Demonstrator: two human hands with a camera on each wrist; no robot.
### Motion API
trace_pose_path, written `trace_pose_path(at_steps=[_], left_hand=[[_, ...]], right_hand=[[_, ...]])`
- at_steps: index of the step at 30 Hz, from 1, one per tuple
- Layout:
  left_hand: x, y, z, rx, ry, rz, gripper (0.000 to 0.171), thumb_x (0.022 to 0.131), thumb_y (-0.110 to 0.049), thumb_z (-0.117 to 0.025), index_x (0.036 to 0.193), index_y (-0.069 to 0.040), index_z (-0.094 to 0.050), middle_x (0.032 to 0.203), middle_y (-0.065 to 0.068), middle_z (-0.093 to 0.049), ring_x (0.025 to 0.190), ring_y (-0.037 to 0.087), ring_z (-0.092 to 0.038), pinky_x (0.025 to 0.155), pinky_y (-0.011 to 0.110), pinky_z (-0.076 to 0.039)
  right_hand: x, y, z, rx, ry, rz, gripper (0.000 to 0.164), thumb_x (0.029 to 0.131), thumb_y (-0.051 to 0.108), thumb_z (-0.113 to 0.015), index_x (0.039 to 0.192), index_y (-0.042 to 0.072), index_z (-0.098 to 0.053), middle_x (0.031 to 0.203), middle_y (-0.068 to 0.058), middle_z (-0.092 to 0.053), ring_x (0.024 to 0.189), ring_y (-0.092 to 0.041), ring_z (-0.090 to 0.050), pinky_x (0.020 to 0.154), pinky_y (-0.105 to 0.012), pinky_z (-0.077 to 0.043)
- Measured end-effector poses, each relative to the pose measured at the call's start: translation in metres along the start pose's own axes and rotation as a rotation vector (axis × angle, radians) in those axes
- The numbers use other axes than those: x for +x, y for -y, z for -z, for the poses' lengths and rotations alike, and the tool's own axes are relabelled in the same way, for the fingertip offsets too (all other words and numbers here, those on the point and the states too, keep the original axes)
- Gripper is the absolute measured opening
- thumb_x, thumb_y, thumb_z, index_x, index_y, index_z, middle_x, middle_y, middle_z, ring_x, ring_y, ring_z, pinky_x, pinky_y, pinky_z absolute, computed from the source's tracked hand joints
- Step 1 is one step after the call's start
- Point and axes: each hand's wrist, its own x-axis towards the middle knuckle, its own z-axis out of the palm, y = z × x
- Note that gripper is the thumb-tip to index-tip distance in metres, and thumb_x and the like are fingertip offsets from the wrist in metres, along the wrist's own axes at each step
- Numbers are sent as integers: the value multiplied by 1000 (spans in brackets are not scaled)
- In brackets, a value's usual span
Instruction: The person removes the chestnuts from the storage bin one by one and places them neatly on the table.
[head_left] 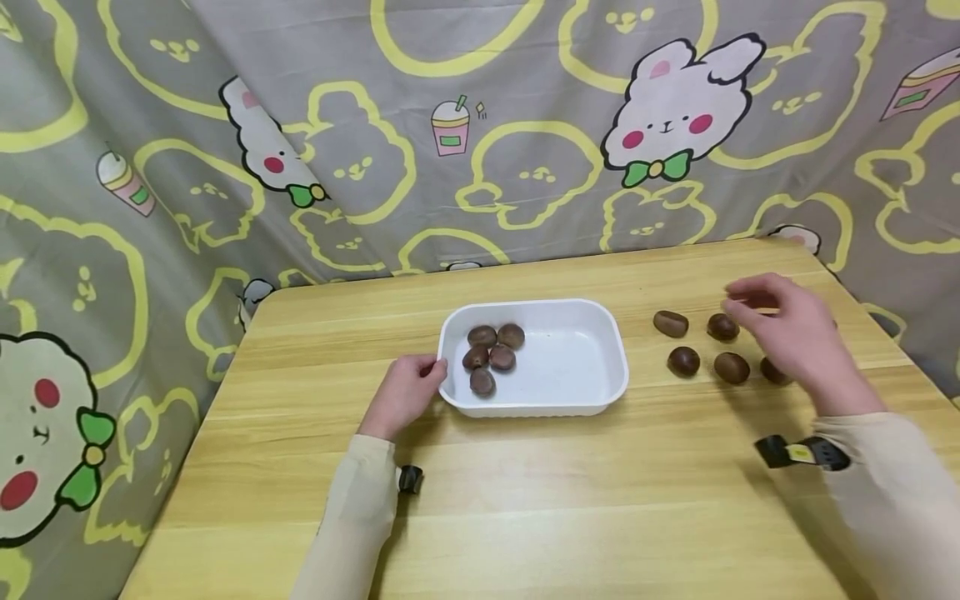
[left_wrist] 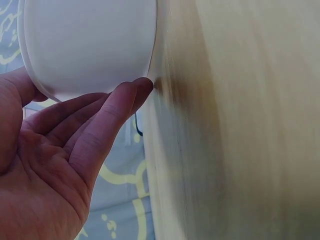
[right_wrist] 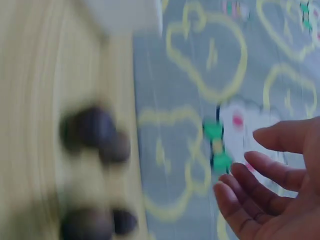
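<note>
A white tray [head_left: 573, 362] stands near the middle of the wooden table, with several brown chestnuts [head_left: 502, 358] grouped at its left end. My left hand [head_left: 403, 393] pinches the tray's left edge; in the left wrist view the thumb is at the rim and the fingers lie against the outer wall. To the right of the tray, several more chestnuts [head_left: 732, 367] lie loose on the wood. Over these hovers my right hand [head_left: 791, 329], partly covering some of them. In the right wrist view its fingers [right_wrist: 237, 207] are loosely bent, apart from the thumb, with nothing between them.
The wooden table [head_left: 525, 492] ends at the back against a grey curtain [head_left: 525, 192] printed with cartoon animals. Each wrist wears a dark strap [head_left: 806, 452]. The rightmost chestnuts lie toward the table's right edge.
</note>
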Motion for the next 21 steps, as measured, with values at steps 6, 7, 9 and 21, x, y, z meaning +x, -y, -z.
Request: trace_pose_path(at_steps=[6,7,9,21], left_hand=[[0,0,1,1,2,-3,30,101,-28,-52,97,-7,-74,68,3,-56,62,20,-48,57,34,-40],[0,0,1,4,3,-4,30,101,-28,-52,98,-7,-74,68,3,-56,62,20,-48,57,34,-40],[0,-1,1,11,4,-4,31,101,-28,-52,99,-7,-74,70,4,-58,64,20,-49,59,34,-41],[-1,-2,2,10,10,1,31,101,-28,-53,112,-6,-73,86,7,-67,71,20,-55,64,33,-45]], right_hand=[[3,48,-46,139,45,86,34,98,27,-61,122,3,-61,114,-15,-63,104,-28,-58,85,-31,-45],[3,54,-53,145,54,100,31,98,24,-62,120,2,-62,112,-14,-64,102,-29,-60,86,-34,-45],[4,65,-68,163,69,136,26,97,18,-63,116,1,-63,108,-14,-65,98,-28,-61,86,-40,-48],[0,109,-139,261,222,239,24,88,3,-71,111,-1,-65,101,-15,-67,92,-24,-65,83,-38,-52]])
